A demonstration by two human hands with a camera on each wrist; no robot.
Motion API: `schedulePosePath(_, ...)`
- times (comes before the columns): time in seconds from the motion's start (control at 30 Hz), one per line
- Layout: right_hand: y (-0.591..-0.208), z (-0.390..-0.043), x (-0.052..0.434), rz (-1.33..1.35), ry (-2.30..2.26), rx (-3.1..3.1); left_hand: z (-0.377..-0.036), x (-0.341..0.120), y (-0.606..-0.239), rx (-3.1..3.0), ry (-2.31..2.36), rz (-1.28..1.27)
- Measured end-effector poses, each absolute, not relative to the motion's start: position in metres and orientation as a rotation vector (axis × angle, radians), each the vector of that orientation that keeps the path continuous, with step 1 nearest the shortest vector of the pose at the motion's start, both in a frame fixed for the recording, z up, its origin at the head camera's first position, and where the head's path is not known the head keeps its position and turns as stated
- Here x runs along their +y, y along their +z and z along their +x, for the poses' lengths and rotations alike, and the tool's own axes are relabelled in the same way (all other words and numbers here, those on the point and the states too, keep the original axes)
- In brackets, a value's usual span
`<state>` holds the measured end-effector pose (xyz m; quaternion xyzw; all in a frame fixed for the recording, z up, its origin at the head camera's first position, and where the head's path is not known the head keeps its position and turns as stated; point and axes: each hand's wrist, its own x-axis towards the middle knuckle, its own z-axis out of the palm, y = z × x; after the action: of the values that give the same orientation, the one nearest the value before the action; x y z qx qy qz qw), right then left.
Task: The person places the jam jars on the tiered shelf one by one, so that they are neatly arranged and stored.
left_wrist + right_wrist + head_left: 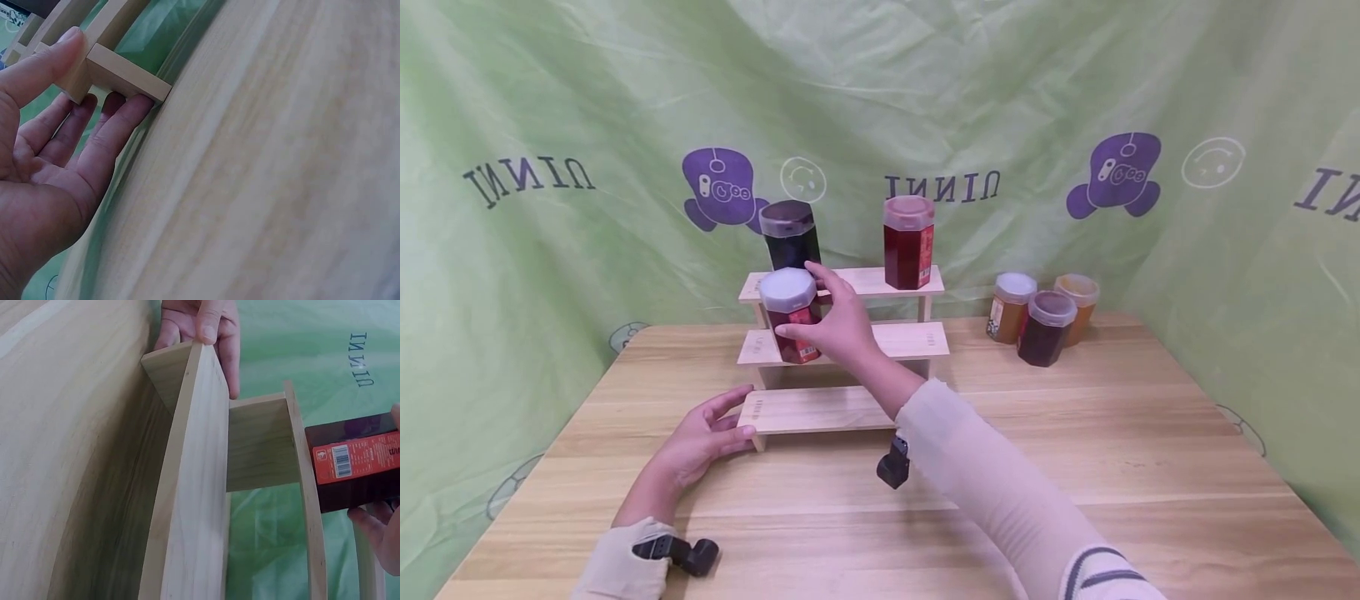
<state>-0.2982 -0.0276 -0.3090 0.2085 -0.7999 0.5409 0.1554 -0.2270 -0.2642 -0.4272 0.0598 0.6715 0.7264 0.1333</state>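
The person's right hand [838,325] was curled around a red jar with a white lid [790,315], thumb on the near side and fingers behind, holding it at the middle step of a small three-step wooden rack [850,408] near its left end. From the head view I could not tell whether the jar's base was touching the step. In the right wrist view the jar's dark side and its red barcode label [356,459] showed just beyond the edge of the middle board, with fingertips [375,528] under it.

The left hand [700,437] lay on the desk [1075,467] at the left end of the lowest step, fingers relaxed and nearly straight; its thumb [44,62] pressed on top of the board's corner while the fingers [119,134] rested against its underside and end.

On the top step stood a dark jar [790,235] at the left and a red jar [908,242] at the right. Three more jars [1041,319] stood grouped on the desk to the right of the rack, well apart from both hands. A green printed cloth [550,125] hung behind.
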Motion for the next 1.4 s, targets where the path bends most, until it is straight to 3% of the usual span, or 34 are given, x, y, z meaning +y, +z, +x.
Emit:
schedulePosePath(0.37, -0.309, -0.289, -0.003, 0.631, 1.830, -2.187, -0.228, -0.265, -0.428, 1.936, 2.116, 0.191)
schedulePosePath(0.9, -0.315, -0.280, 0.036, 0.772, 1.802, -2.204, -0.228, -0.265, -0.427, 1.962, 2.098, 0.168)
schedulePosePath(1.4, -0.295, -0.252, 0.073, 0.796, 1.874, -2.237, -0.227, -0.264, -0.427, 1.935, 2.121, 0.204)
